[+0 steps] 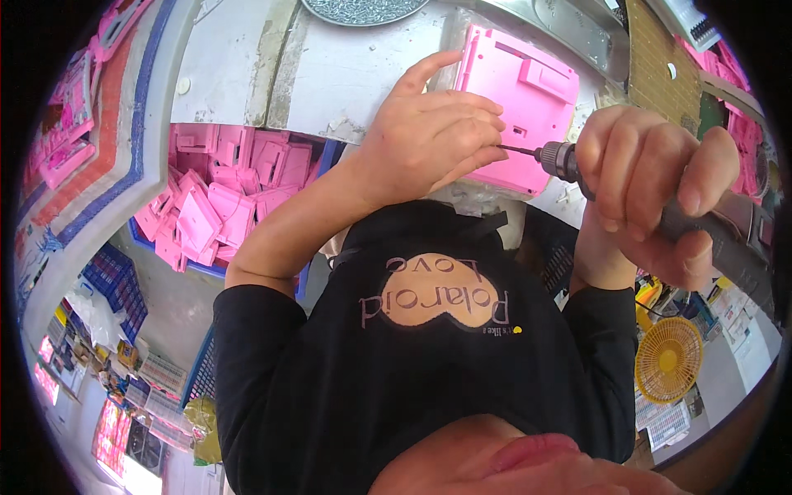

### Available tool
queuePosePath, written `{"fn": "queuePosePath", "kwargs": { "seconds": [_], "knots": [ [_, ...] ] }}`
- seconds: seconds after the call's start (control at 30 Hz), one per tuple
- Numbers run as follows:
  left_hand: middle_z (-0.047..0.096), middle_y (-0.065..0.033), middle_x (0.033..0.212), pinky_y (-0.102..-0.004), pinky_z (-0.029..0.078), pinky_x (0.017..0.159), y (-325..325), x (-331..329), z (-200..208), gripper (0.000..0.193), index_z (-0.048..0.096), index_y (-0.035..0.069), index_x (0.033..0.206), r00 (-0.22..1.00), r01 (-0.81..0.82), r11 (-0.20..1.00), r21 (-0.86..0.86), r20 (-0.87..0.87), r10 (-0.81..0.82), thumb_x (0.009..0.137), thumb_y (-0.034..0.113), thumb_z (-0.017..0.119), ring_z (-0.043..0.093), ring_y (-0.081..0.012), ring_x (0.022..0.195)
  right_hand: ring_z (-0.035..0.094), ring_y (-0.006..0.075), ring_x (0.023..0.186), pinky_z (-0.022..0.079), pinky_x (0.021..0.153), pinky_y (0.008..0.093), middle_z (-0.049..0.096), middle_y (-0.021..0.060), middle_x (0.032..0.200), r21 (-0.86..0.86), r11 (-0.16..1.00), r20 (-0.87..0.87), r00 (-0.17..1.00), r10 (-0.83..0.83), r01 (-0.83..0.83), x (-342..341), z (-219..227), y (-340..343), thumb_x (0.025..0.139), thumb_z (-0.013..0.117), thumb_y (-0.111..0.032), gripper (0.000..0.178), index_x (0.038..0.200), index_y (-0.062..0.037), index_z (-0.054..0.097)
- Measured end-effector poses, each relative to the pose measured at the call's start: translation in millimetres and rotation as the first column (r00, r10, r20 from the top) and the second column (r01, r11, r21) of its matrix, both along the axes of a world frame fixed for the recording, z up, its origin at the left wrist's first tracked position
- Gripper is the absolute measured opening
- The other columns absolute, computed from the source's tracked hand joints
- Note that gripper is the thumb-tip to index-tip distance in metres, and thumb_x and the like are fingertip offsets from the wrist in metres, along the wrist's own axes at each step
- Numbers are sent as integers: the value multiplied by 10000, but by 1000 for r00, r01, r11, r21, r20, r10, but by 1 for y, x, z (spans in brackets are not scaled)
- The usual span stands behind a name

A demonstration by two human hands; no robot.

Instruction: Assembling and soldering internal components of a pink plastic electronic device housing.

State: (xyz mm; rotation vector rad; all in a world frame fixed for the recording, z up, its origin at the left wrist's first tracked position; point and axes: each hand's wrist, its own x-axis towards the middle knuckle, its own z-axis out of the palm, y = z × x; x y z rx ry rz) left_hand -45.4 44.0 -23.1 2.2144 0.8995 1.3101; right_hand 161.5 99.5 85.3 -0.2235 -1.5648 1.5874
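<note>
Toward the far side of the scene, just right of the middle, a pink plastic panel (540, 115) lies on a pale worktable (231, 74), with clear plastic wrap (487, 183) showing from beneath its edges. Over the panel's left part reaches the left hand (450, 132), back upward and half open, the farthest finger spread away from the rest toward the panel's far left corner; its other fingertips gather beside the tip of a thin dark bit (521, 151), and whether they pinch anything is hidden. From the right, the right hand (648, 169) wraps its fingers firmly around a dark power screwdriver (730, 252), whose bit points left across the panel; I cannot tell whether the tip touches it. Beyond, at the far edge, stands a round metal pan (355, 23) of small screws, with a rectangular metal tray (569, 37) to its right. Nearer and to the left, below the table's edge, a blue crate (206, 268) is heaped with pink plastic parts (223, 202).
</note>
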Motion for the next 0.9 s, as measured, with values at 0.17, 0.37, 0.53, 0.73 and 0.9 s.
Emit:
{"fn": "queuePosePath", "kwargs": {
  "seconds": [0.17,0.37,0.53,0.73,0.9],
  "knots": [
    [753,-56,970,-545,370,1145,0,-10,6,206,674,100,953,998,-2,1000,27,-68,4,827,161,825,735,-214,1010,530,64,500,398,555,267,540,-105,629,-4,1000,55,998,-31,31,-10,-1,-3,956,623,-400,257,1086,-204,519],
    [762,-50,1014,-526,349,1164,5,-27,6,119,685,95,913,963,-242,970,27,-112,244,869,150,781,732,-215,1004,468,104,555,396,666,350,494,-68,654,17,996,-1,997,-83,83,-16,-5,16,973,521,-328,205,1098,-171,564],
    [747,-32,1034,-526,349,1150,-1,-14,-1,177,620,101,818,966,-238,967,-91,-128,226,869,169,775,728,-213,1031,392,153,573,371,676,384,425,-2,651,17,934,-47,934,-355,356,-40,-35,61,997,410,-172,196,1045,-119,592],
    [731,-17,1046,-502,360,1114,-19,13,-14,245,575,119,760,976,-203,979,-2,-76,202,838,183,798,714,-179,1057,361,105,450,366,442,280,452,26,590,61,971,-128,966,-223,232,-54,-57,73,1013,598,-136,154,969,-73,464],
    [730,-6,1064,-440,375,1000,-26,16,-16,250,576,116,755,965,-228,974,16,-132,228,826,182,806,712,-161,1073,429,122,450,395,448,276,488,46,572,71,948,-8,950,-311,311,-61,-63,67,978,674,-156,265,894,-84,434]
  ]
}}
